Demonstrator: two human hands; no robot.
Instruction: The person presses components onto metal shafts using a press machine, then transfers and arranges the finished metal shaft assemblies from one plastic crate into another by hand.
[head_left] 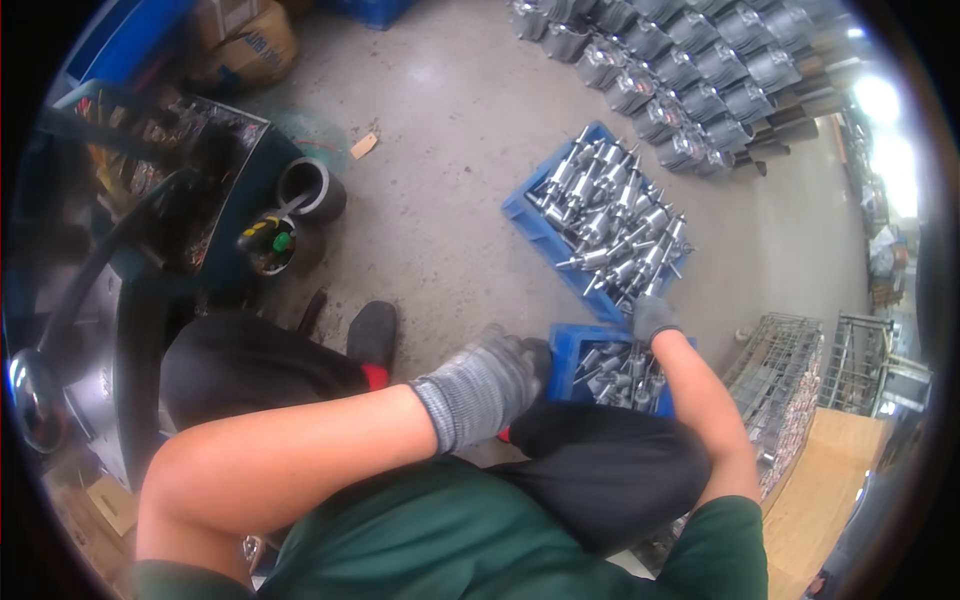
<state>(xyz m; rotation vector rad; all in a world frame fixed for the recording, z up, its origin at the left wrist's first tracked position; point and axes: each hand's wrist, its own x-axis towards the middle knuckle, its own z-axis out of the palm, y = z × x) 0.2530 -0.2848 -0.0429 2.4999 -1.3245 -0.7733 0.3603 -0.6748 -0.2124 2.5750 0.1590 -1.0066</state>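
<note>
Concrete floor beneath you; your gloved left hand (490,380) grips the near blue crate (570,360)'s rim, steadying it; your right hand (652,318) reaches among its metal shafts (625,375), grasp hidden.

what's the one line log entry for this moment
left hand: gloved, on near blue crate rim | right hand: gloved, between crates | far blue crate: full of metal shafts

Grey knit glove on left hand (490,385), blue crates (545,225), silver metal parts (615,215), green shirt (450,545)
</note>
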